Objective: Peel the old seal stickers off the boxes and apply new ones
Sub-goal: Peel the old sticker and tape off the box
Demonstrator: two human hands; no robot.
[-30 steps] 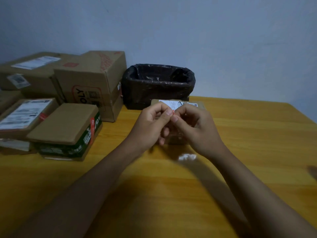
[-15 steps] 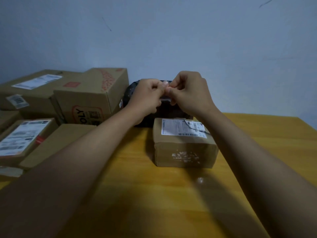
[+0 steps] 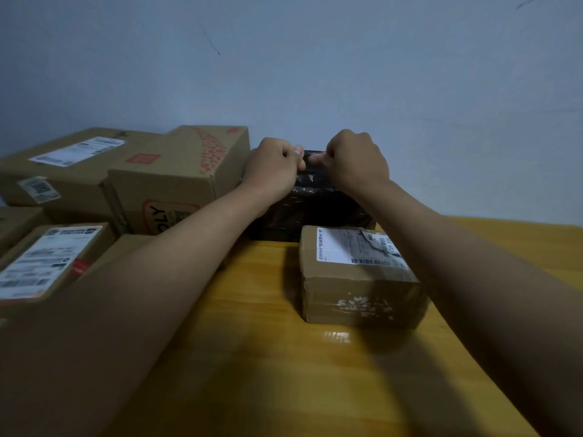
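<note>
surface (image 3: 252,310): honey-yellow wood grain
near box (image 3: 359,298): brown cardboard, white label with black barcode, white scuffs on front
bin (image 3: 309,212): glossy black liner
far left box (image 3: 176,175): brown, red print
wall (image 3: 315,74): pale blue-grey

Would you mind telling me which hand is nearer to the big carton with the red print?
Left. The left hand is just beside the carton, at its right edge over the black-lined bin; the right hand is farther right, beyond the left.
</note>
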